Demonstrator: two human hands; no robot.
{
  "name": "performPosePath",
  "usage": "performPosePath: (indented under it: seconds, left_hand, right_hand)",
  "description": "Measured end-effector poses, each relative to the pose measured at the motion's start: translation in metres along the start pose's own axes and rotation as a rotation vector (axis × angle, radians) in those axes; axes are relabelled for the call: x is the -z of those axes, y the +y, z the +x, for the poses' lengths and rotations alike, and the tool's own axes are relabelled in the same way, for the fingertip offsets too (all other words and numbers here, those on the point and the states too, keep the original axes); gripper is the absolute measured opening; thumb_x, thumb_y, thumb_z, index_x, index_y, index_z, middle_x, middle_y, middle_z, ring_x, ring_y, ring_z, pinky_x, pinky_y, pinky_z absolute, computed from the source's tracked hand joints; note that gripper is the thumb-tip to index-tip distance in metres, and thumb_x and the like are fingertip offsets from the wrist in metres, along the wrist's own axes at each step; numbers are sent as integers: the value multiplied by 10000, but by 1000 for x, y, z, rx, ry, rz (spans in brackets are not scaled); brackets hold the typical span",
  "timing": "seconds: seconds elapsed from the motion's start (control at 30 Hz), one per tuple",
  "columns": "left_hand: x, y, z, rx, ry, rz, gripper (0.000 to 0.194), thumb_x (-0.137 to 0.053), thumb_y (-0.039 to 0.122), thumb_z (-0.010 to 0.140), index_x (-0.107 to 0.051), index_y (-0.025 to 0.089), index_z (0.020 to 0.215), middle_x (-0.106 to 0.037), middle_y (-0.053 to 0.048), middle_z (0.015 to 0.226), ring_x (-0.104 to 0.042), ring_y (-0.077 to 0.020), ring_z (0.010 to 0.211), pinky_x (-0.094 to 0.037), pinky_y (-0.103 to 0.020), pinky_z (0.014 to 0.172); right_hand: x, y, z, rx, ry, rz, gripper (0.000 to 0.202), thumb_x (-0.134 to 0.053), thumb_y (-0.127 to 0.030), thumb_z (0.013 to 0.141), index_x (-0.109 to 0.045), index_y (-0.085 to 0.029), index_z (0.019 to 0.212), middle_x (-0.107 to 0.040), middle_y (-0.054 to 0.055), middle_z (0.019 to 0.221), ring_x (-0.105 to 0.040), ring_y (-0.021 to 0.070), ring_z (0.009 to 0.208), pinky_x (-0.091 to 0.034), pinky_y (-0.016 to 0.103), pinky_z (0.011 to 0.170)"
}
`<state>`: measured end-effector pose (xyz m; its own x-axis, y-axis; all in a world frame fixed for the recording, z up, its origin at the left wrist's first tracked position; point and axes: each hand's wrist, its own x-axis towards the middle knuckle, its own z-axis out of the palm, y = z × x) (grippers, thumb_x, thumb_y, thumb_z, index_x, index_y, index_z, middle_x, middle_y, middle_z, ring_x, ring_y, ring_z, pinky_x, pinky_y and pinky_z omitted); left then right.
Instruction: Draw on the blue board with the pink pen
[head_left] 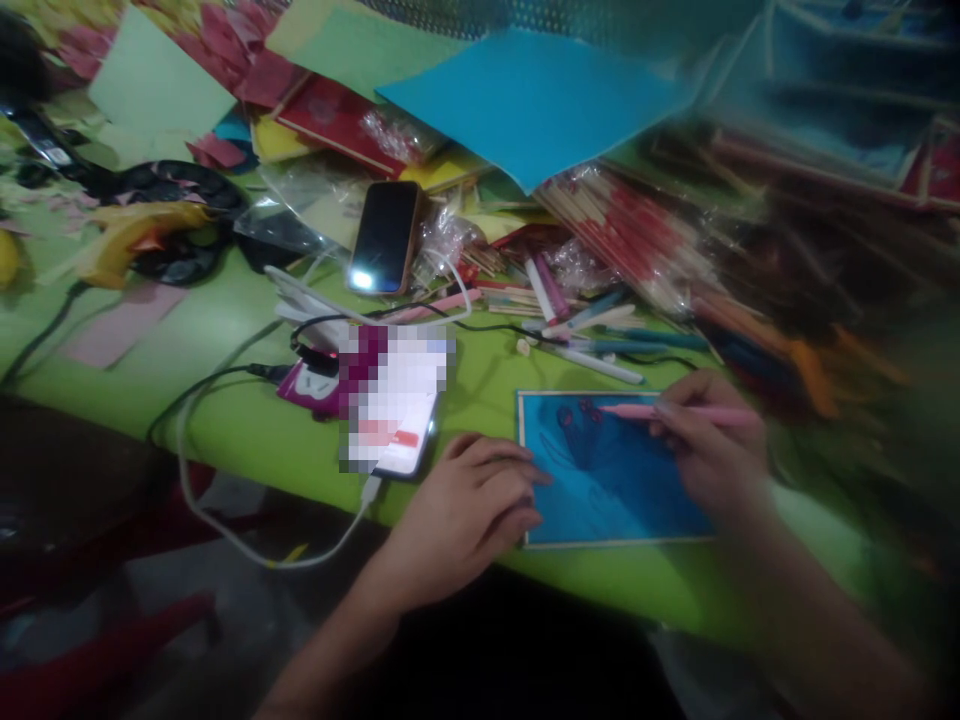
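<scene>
A blue panel [562, 510] with a pale border lies flat near the table's front edge. Its upper left part carries a dark line drawing [581, 435] with small reddish round shapes. My right hand [709, 450] grips a pink marker [637, 411], whose tip points left at the reddish shapes; I cannot tell whether it touches the surface. My left hand [480, 495] lies palm down across the panel's left edge, fingers loosely bent and apart, holding nothing. My right palm hides the panel's right side.
Left of the panel are a lit phone [405, 455] on a white cable [225, 545] and a purple-and-white power strip [311, 385]. Behind lie pens [592, 362], a dark phone [386, 235], bundled sticks [630, 235] and a blue sheet [525, 100]. A yellow glue gun [142, 235] sits farther left.
</scene>
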<state>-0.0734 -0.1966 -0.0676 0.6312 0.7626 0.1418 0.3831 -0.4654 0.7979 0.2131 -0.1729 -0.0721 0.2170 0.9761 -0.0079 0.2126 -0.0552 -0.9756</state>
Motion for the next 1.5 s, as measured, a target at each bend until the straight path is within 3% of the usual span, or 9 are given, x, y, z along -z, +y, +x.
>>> performPosePath:
  seconds: [0.4,0.8,1.5]
  left_hand:
    - [-1,-1,-1,-5,12,15,188,-524,339,1087,-610,241,952,-795,17,1208,-639,-222,1257,-363,-427,1058]
    - [0,0,0,6,1,1,197,-523,320,1084,-594,236,921,-793,23,1194,-633,-223,1252,-368,-431,1047]
    - [-1,-1,0,-5,8,-6,171,-552,300,1077,-571,231,922,-785,45,1214,-627,-198,1264,-339,-397,1070]
  right_hand:
    - [-16,-23,-1,-9,-116,-115,148,-795,-308,825,-677,-268,746,-708,-6,706,-626,171,634,-483,301,574]
    - [-2,-1,2,-4,-30,-24,154,-804,-311,876,-685,-266,790,-664,-22,693,-554,153,604,-419,313,573]
    - [-3,-6,1,-38,-13,-25,179,-782,-262,883,-679,-264,737,-635,-14,643,-510,146,571,-337,334,520]
